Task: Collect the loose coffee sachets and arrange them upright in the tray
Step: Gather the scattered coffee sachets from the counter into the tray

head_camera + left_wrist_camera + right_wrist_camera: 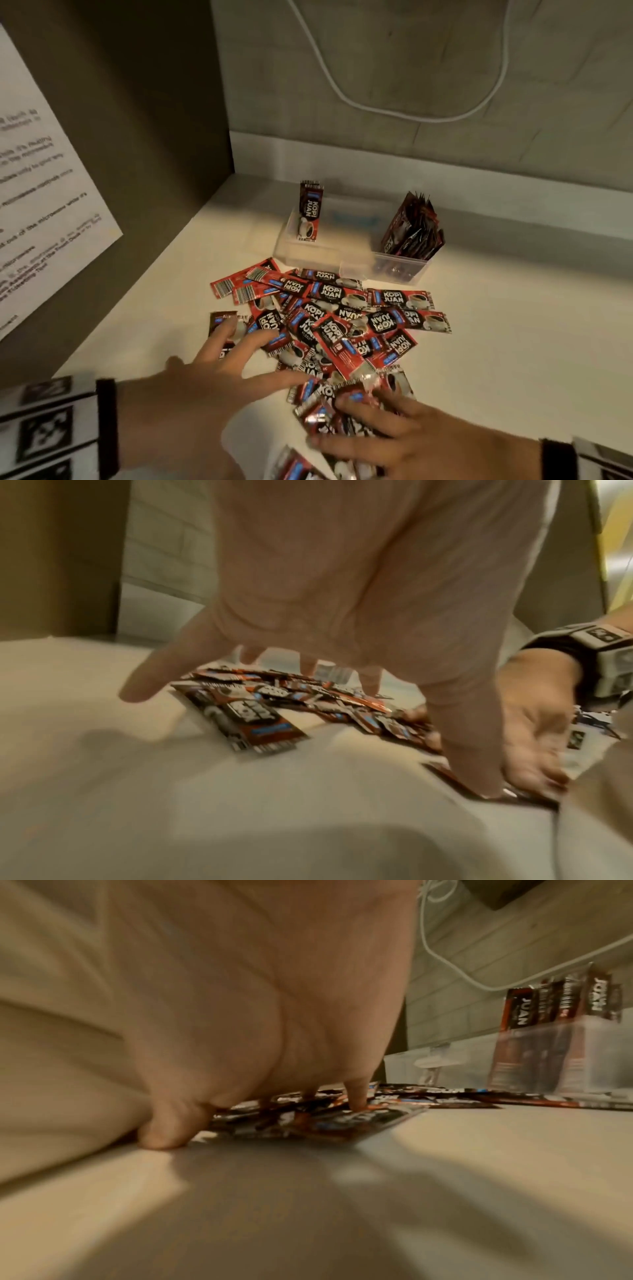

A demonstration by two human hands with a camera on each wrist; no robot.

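Observation:
Several loose red-and-black coffee sachets (pixel 342 322) lie in a flat heap on the white counter. Behind the heap stands a clear plastic tray (pixel 356 255); one sachet (pixel 310 212) stands upright at its left end and a bundle of sachets (pixel 414 229) at its right end. My left hand (pixel 212 373) lies spread over the heap's left edge, straight fingers touching sachets (pixel 246 718). My right hand (pixel 411 435) presses spread fingers onto the sachets nearest me; in the right wrist view its fingertips (pixel 356 1096) point down on them, thumb on the counter.
A brown side panel with a printed paper notice (pixel 41 192) closes the left side. A white cable (pixel 376 109) hangs on the tiled back wall. Bare counter (pixel 513 370) lies to the right of the heap. A few more sachets (pixel 298 469) lie at the front edge.

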